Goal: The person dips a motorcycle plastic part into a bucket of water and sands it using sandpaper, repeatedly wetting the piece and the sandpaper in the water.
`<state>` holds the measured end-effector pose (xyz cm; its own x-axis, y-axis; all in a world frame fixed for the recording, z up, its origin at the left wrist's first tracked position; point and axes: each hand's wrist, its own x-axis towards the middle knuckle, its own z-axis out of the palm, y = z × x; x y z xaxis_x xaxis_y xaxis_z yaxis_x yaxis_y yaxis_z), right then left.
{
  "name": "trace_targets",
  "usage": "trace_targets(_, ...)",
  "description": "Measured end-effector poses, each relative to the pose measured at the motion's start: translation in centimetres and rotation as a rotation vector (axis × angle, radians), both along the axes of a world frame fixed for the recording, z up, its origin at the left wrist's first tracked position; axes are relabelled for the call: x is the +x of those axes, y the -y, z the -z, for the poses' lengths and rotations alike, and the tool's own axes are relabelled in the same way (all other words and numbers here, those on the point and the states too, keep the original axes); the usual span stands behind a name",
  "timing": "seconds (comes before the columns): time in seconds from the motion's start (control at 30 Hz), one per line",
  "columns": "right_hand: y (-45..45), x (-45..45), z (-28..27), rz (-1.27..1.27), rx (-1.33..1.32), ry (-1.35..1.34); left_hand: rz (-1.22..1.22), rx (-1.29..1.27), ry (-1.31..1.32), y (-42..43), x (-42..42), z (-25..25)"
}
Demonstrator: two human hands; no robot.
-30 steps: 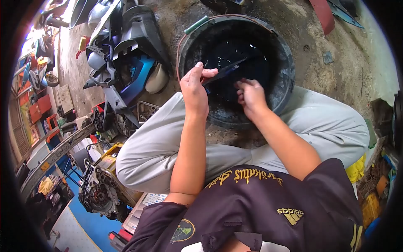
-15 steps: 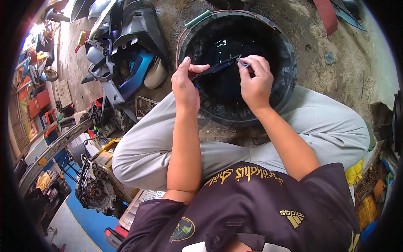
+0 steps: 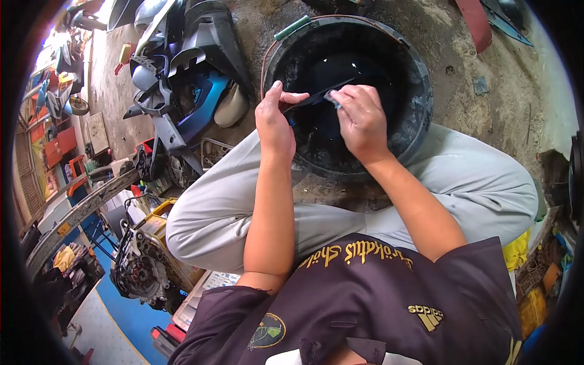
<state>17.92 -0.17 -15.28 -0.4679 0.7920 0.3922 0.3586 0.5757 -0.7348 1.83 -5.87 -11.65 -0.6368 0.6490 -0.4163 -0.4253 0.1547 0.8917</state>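
Note:
A thin dark panel (image 3: 315, 98) is held over the wide black bucket (image 3: 421, 106) by my left hand (image 3: 277, 126), which grips its near-left end between thumb and fingers. My right hand (image 3: 363, 121) pinches a small pale, bluish-white piece (image 3: 332, 98), perhaps folded paper or cloth, against or just above the panel's middle. The panel slants up to the right, and its far end blends into the dark bucket interior. Liquid in the bucket shows bright reflections. The bucket's wire handle, with a green grip (image 3: 292, 28), rests along the far rim.
Grey and blue motorcycle fairings (image 3: 194, 67) lie on the concrete floor at upper left. An engine (image 3: 141, 267) stands at lower left near a metal beam (image 3: 79, 222). A red panel piece (image 3: 474, 27) lies at upper right. My crossed legs (image 3: 480, 176) flank the bucket.
My right hand has slid left and slightly down along the panel with the pale piece. My left hand keeps its hold on the end; the view has shifted slightly.

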Motion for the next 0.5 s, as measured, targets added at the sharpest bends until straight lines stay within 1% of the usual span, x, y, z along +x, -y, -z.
trace_targets(0.07, 0.5, -0.2, -0.2, -0.054, 0.027, 0.006, 0.002, 0.007, 0.01, -0.1, -0.1, 0.3)
trace_targets(0.2, 0.1, 0.0, 0.3, -0.009, -0.013, 0.022, 0.014, 0.001, -0.026, 0.1, -0.1, 0.2)
trace_targets(0.3, 0.4, 0.2, 0.0, -0.058, -0.029, -0.065, 0.027, 0.009, -0.055, 0.1, -0.2, 0.5)
trace_targets(0.43, -1.0, 0.7, -0.8, 0.023, -0.018, -0.058, 0.051, -0.006, -0.062, 0.2, 0.0, 0.0)
trace_targets(0.5, -3.1, 1.2, 0.6, 0.114, -0.008, -0.011, 0.05, -0.014, -0.067, 0.3, 0.1, -0.2)
